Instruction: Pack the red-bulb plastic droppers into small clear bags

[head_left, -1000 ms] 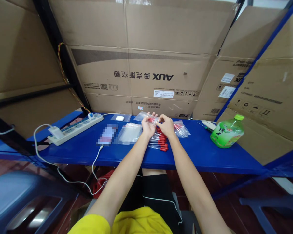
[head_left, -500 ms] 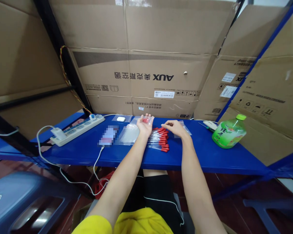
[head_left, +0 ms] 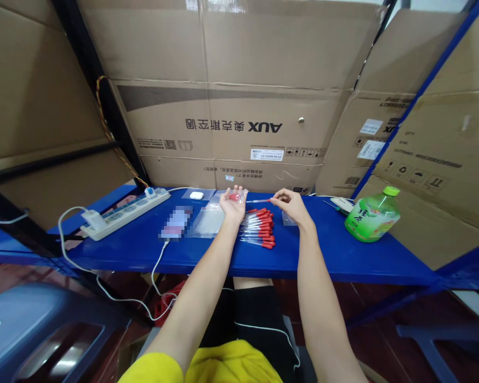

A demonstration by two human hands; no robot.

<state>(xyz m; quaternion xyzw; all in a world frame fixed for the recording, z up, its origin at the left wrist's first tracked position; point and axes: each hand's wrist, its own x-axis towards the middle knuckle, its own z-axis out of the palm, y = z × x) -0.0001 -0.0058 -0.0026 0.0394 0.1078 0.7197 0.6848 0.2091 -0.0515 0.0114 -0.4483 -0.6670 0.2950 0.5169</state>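
My left hand [head_left: 232, 204] is raised palm-up over the blue shelf [head_left: 327, 250] and holds a small clear plastic bag [head_left: 237, 196] with something red inside. My right hand [head_left: 290, 205] pinches a thin clear tube with a red cap [head_left: 259, 200] and holds it level, pointing toward the bag. Below and between the hands lies a row of several red-capped tubes [head_left: 259, 229]. A stack of empty clear bags [head_left: 209, 221] rests left of my left wrist. Another clear bag [head_left: 288, 218] lies under my right hand.
A white power strip [head_left: 123, 211] with a plugged charger sits at the left, its cable hanging off the edge. A phone [head_left: 175, 222], an earbud case [head_left: 197, 195], a green drink bottle [head_left: 371, 215] and a white object [head_left: 342, 204] lie on the shelf. Cardboard boxes [head_left: 239, 122] stand behind.
My hands have drawn apart from where they worked together on the bag. My right hand went down to the tubes and came up holding one, now aimed toward the bag in my left hand.
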